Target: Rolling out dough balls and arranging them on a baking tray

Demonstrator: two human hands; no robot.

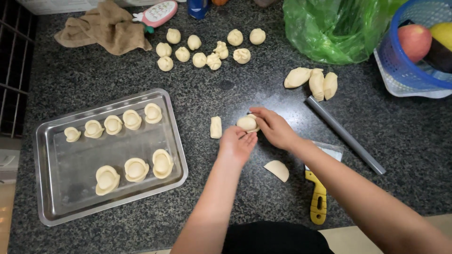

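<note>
My left hand (237, 145) and my right hand (275, 128) meet over a pale dough piece (246, 123) on the dark granite counter (226, 89), both gripping it between the fingers. A small rolled dough strip (215, 127) lies just left of the hands. A flat half-round dough piece (277, 170) lies below my right wrist. To the left, a steel baking tray (70, 188) holds several shaped dough pieces in two rows.
Several small dough balls (207, 47) sit at the back. Three larger dough pieces (313, 81) lie near a grey metal rod (346, 135). A yellow-handled scraper (318, 197), a brown cloth (106, 27), a green plastic bag (334, 28) and a blue fruit basket (414, 70) surround the area.
</note>
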